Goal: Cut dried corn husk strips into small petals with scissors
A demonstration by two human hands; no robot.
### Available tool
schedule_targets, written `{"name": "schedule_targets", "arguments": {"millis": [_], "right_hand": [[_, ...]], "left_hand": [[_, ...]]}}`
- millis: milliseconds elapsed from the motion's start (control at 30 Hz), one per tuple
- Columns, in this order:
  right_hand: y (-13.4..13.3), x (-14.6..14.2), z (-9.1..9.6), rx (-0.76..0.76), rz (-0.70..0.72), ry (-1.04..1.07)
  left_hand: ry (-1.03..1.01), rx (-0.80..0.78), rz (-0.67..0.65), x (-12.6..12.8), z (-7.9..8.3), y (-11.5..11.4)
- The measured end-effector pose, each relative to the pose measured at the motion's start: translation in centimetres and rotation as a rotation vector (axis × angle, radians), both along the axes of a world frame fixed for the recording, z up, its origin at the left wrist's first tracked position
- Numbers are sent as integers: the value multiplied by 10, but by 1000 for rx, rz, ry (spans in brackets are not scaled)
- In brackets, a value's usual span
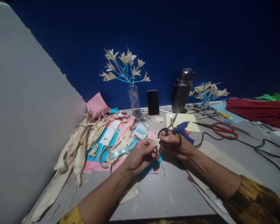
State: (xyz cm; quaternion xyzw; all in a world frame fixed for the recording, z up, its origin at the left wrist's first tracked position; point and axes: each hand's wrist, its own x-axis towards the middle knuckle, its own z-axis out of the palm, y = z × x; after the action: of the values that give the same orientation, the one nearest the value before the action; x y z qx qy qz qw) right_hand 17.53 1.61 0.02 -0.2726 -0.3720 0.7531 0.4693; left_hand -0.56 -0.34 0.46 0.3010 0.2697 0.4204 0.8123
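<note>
My left hand (141, 154) pinches a small pale piece of corn husk (156, 142) between thumb and fingers, just above the grey table (168, 193). Close beside it on the right, my right hand (176, 143) has its fingers through the black handles of a pair of scissors (171, 124), whose blades point up and away, slightly parted. The two hands nearly touch at the husk piece.
Dried corn husks (81, 146) and pink and blue paper (121, 149) lie at the left by a grey wall. A vase of husk flowers (133, 99), a phone (153, 102), a dark flask (182, 91), red scissors (224, 129), a blue glue gun (184, 130) and black cords (266, 152) sit behind.
</note>
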Motion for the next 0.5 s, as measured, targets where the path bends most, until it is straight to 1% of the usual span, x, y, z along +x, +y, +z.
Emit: {"name": "schedule_targets", "arguments": {"millis": [67,100,167,233,300,367,433,500], "right_hand": [[4,0,-1,1,-94,-61],[5,-1,-2,13,-140,-124],[7,-2,-4,36,-189,-261],[7,-1,-5,53,-193,-362],[7,2,-6,73,-157,-389],[7,7,-5,123,-76,-353],[6,10,-3,176,-11,-305],[5,10,0,181,-14,-283]], "left_hand": [[-25,-27,40,-2,2,3],[-21,-29,66,-3,2,4],[11,-15,115,-5,1,9],[60,23,166,-7,1,13],[113,69,204,-10,1,16],[152,96,182,-14,3,18],[170,88,96,-18,4,19],[166,68,11,-21,5,19]]}}
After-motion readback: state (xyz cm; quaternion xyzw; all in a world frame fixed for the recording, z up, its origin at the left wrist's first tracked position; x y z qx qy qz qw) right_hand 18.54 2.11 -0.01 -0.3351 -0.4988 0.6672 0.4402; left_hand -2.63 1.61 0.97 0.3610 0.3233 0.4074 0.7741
